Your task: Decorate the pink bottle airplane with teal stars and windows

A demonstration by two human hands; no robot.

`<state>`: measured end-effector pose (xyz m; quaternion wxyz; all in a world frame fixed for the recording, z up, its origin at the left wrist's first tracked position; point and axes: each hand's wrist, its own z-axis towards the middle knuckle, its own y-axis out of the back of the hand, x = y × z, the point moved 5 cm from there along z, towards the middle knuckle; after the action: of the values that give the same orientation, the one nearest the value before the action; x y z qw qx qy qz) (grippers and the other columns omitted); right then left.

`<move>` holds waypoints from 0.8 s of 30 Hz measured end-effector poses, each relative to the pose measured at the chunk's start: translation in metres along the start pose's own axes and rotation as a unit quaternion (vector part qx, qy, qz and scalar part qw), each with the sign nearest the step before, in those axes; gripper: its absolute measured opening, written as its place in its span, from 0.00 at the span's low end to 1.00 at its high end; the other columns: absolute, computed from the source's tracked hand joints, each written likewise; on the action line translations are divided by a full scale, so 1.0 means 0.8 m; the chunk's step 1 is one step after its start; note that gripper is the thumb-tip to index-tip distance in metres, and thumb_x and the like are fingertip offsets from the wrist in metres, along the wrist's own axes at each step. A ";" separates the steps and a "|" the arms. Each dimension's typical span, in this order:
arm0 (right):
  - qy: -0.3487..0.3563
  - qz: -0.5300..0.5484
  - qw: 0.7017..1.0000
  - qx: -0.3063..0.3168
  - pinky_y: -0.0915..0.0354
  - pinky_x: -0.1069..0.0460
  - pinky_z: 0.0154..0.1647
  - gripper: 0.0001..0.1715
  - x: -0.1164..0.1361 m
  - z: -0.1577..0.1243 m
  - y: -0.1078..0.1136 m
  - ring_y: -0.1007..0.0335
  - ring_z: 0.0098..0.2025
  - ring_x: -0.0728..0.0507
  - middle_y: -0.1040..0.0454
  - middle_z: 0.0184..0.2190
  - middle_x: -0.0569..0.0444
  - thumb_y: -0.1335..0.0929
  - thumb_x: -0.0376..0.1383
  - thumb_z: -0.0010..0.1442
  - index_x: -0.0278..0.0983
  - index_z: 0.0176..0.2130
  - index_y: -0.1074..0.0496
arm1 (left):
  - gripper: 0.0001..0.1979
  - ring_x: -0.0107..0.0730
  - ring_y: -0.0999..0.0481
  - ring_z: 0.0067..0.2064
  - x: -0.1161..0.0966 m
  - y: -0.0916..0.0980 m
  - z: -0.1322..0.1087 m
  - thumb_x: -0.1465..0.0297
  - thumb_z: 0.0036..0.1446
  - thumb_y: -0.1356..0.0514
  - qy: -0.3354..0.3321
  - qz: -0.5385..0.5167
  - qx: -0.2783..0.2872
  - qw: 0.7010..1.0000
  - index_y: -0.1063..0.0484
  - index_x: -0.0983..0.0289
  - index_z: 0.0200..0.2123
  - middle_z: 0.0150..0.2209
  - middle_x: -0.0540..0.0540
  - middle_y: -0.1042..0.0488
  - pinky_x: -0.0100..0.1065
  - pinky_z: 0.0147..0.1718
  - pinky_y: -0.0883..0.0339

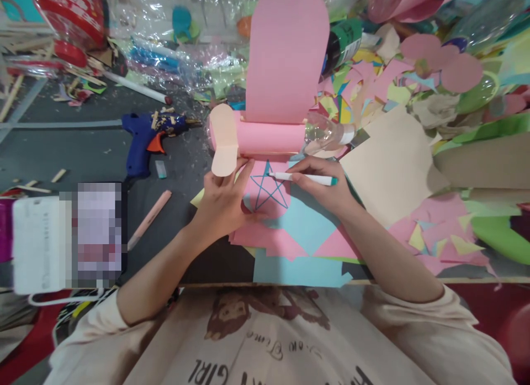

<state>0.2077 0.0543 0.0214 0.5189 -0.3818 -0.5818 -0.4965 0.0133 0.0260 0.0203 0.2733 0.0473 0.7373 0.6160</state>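
Observation:
My right hand [323, 189] grips a white marker with a teal cap [308, 178], its tip resting on a blue star outline [267, 190] drawn on a pink paper sheet [265, 233]. My left hand [226, 200] lies on the pink sheet's left part, fingers curled, pressing it down beside the star. Light blue paper [306, 225] lies under and beside the pink sheet. Just beyond both hands lies a clear plastic bottle wrapped in pink paper [271, 137], with a peach paper piece [223, 141] at its left end and a tall pink sheet [285, 53] rising from it.
A blue glue gun [147, 139] lies on the grey table to the left. A pink stick [149, 218] and a white box [39, 244] sit nearer me on the left. Coloured paper scraps [414, 81] and beige sheets [393, 164] cover the right side. Crumpled clear plastic [186, 48] lies behind.

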 end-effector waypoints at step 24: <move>0.012 -0.019 0.999 -0.025 0.31 0.52 0.29 0.10 -0.003 0.001 0.005 0.28 0.27 0.47 0.24 0.24 0.57 0.28 0.40 0.58 0.39 0.28 0.24 | 0.49 0.64 0.37 0.66 -0.001 -0.001 0.001 0.46 0.54 0.37 0.002 -0.001 0.018 1.000 0.49 0.70 0.68 0.64 0.75 0.37 0.53 0.57 0.42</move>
<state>0.2115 0.0559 0.0197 0.5066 -0.3777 -0.5699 -0.5253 0.0144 0.0266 0.0197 0.2709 0.0502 0.7487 0.6029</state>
